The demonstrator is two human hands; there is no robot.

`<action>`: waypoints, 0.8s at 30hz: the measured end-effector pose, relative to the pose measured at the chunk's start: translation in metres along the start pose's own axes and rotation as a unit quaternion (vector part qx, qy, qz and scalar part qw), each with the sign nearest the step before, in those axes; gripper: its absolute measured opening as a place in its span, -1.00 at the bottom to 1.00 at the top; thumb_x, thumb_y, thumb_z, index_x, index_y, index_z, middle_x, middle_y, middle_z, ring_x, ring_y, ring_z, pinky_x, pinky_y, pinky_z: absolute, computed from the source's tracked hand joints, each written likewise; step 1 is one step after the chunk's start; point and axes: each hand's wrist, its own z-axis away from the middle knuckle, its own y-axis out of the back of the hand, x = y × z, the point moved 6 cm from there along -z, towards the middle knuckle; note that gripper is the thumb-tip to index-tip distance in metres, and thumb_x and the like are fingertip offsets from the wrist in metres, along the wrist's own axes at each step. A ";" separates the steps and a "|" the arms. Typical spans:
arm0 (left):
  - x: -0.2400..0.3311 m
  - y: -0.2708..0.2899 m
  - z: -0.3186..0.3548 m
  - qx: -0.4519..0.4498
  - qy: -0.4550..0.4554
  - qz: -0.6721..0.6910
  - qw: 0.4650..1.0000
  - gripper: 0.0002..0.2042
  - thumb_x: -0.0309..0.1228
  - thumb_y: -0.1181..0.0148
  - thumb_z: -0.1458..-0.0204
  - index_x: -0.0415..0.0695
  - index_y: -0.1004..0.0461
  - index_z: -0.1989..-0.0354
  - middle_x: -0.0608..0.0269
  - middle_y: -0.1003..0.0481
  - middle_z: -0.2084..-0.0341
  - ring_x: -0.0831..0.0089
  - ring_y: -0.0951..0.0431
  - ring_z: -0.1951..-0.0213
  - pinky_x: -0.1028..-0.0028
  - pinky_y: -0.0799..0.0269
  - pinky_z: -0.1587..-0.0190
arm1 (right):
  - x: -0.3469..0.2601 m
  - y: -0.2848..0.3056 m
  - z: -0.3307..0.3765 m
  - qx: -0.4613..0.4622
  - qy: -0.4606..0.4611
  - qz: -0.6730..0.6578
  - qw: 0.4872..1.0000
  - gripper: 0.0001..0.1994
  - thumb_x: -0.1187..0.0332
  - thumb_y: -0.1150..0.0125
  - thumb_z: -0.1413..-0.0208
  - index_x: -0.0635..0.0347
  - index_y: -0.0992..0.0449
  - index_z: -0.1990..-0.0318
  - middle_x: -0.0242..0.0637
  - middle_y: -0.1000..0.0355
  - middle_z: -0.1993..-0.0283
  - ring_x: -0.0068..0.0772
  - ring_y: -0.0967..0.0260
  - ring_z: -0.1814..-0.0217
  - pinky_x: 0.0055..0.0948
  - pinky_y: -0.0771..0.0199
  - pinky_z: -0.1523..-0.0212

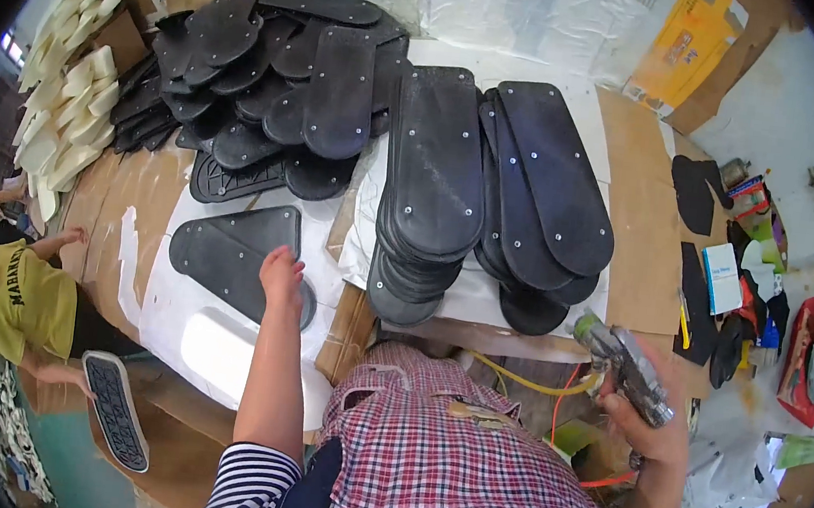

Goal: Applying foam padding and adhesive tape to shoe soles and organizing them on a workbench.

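Observation:
My left hand point(282, 278) hovers over the right end of a black rounded plate point(228, 253) dotted with metal studs; its fingers are loosely spread and hold nothing. That plate lies on white paper, with the edge of another black piece showing by my wrist. Closed round a grey metal hand tool, seemingly an air tool point(635, 372), my right hand point(653, 419) is at the right of my lap. Ahead stand a stack of black studded plates point(433, 163) and a fanned stack of more plates point(549, 180).
A heap of black plates point(337, 93) fills the far left of the table, near piled cream-coloured pieces point(70, 105). At left, a person in a yellow shirt point(30, 299) holds a patterned black plate point(116, 410). A yellow hose point(533, 380) runs near my right hand; a cutter point(684, 323) lies farther right.

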 end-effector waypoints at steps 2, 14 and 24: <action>0.009 -0.022 0.014 -0.014 0.011 -0.017 1.000 -0.76 -0.49 -0.07 0.05 -0.12 -0.41 0.15 0.28 -0.44 0.38 0.41 -0.46 0.43 0.52 -0.29 0.46 | -0.001 0.002 0.010 -0.001 -0.024 -0.019 1.000 -0.43 0.42 -0.31 0.14 0.28 -0.30 -0.11 -0.36 -0.40 0.29 -0.61 -0.34 0.29 -0.58 -0.35 0.24; -0.008 -0.156 0.056 -0.241 0.082 -0.111 0.961 -0.72 -0.36 -0.10 0.05 -0.12 -0.43 0.13 0.28 -0.46 0.36 0.43 -0.44 0.40 0.43 -0.29 0.30 | 0.018 0.021 0.035 0.056 -0.034 -0.090 0.994 -0.39 0.46 -0.30 0.16 0.33 -0.25 -0.13 -0.31 -0.40 0.37 -0.55 -0.34 0.33 -0.55 -0.37 0.27; -0.011 -0.186 0.051 -0.188 0.031 -0.126 0.974 -0.84 -0.52 -0.08 0.18 -0.23 -0.52 0.40 0.23 -0.45 0.55 0.48 -0.33 0.59 0.46 -0.15 0.57 | 0.032 0.019 0.025 0.182 0.008 -0.194 0.964 -0.34 0.40 -0.32 0.12 0.33 -0.19 -0.18 -0.28 -0.39 0.29 -0.47 -0.38 0.25 -0.48 -0.43 0.20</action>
